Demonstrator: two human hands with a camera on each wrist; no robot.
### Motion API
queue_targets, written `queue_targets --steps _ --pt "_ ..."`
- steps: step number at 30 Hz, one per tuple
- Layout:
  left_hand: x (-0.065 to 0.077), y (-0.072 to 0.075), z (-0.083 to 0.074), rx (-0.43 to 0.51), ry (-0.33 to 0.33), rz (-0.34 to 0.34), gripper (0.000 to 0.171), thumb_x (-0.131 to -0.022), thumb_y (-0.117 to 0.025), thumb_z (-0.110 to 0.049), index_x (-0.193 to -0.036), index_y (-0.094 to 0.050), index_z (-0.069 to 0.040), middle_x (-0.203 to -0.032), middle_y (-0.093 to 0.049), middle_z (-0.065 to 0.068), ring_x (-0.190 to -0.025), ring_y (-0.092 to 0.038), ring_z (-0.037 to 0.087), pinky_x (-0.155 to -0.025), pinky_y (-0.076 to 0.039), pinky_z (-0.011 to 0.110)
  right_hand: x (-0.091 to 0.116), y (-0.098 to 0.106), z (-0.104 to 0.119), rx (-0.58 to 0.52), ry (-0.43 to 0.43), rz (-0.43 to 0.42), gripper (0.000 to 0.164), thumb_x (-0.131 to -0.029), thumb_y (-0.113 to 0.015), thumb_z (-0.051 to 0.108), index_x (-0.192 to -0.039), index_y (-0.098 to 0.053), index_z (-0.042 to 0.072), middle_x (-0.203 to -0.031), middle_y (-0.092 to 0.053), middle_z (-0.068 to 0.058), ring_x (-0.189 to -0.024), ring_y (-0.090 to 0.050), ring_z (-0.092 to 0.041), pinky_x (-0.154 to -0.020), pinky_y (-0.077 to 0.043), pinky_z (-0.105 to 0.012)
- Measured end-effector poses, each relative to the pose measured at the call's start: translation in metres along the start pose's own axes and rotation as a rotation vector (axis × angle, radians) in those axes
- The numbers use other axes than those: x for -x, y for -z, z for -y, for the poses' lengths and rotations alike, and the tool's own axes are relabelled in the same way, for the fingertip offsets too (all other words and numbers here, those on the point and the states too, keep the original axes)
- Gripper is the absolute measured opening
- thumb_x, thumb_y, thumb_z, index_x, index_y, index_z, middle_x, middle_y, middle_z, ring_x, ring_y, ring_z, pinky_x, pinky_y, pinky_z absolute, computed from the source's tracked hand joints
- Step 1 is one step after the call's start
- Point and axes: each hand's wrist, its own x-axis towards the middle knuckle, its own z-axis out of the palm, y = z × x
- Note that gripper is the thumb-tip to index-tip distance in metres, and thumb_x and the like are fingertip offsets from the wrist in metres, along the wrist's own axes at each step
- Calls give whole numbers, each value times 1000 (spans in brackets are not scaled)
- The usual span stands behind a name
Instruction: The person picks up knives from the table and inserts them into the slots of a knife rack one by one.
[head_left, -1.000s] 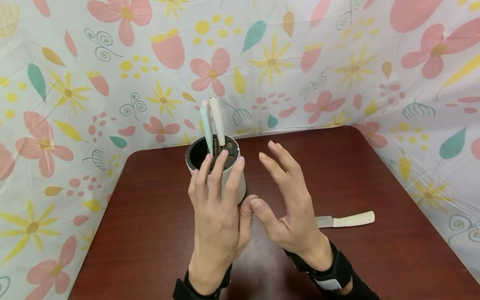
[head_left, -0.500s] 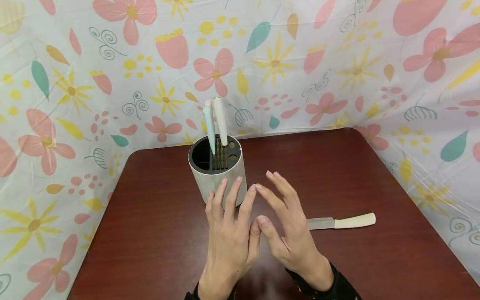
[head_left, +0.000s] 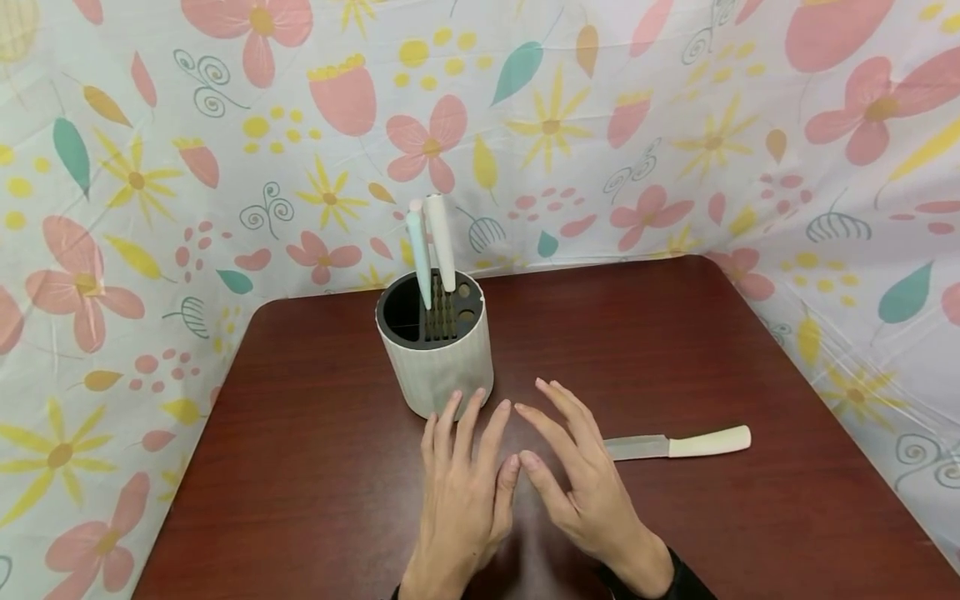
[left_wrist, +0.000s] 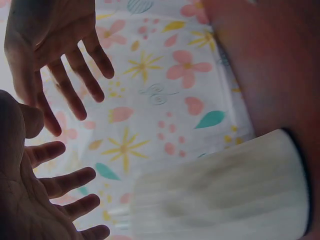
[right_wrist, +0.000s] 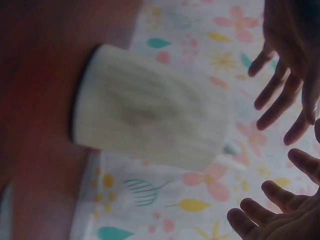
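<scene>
Both hands hover side by side above the table, thumbs close together, holding nothing. My left hand [head_left: 461,496] has its fingers spread, in front of a pale knife block [head_left: 442,375]. The fingers of my right hand [head_left: 592,492] are extended too, left of a knife with a cream handle [head_left: 708,442]. That knife lies flat on the table, and the right hand covers part of its blade. Upright in the block's slots stand a light blue handle [head_left: 420,258] and a white handle [head_left: 441,243]. Both wrist views show the knife block [left_wrist: 225,190] apart from the fingers.
The dark reddish-brown table [head_left: 300,467] has rounded far corners. Behind it and at both sides hangs a white curtain [head_left: 570,183] printed with flowers and leaves. The block's black top has an open compartment [head_left: 401,312] on its left and round holes on its right.
Both hands have drawn back toward the near edge, away from the knife block, fingers still extended. The block's top and front are uncovered, and more of the lying knife's blade shows.
</scene>
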Motion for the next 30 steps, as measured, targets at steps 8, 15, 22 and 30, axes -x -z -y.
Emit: queue_targets --steps 8,15,22,30 --pt "21 -18 2 -26 22 77 46 -110 -33 -35 -138 -61 -12 -139 -61 16 -135 -52 40 -101 -42 64 26 2 -22 117 -68 69 38 -105 -54 31 -138 -62 12 -152 -50 -19 -147 -41 -36 -123 -31 -34" --pt "33 -27 2 -44 46 134 48 -111 -28 -37 -137 -60 -13 -137 -62 16 -134 -52 39 -101 -44 64 39 6 -37 199 -117 118 39 -101 -62 27 -139 -62 16 -153 -51 -15 -142 -45 -39 -97 -46 -61" --pt "41 -31 -1 -7 77 162 41 -108 -42 -34 -139 -59 -12 -137 -61 17 -133 -52 39 -100 -45 64 42 13 -48 226 -158 114 44 -97 -66 21 -141 -60 16 -152 -50 -17 -140 -46 -44 -98 -45 -69" --pt "48 -35 -7 4 78 165 43 -109 -37 -36 -139 -58 -12 -137 -61 16 -130 -55 37 -98 -48 61 42 27 -59 260 -283 116 54 -91 -72 12 -142 -59 15 -153 -49 -18 -141 -44 -44 -105 -40 -67"
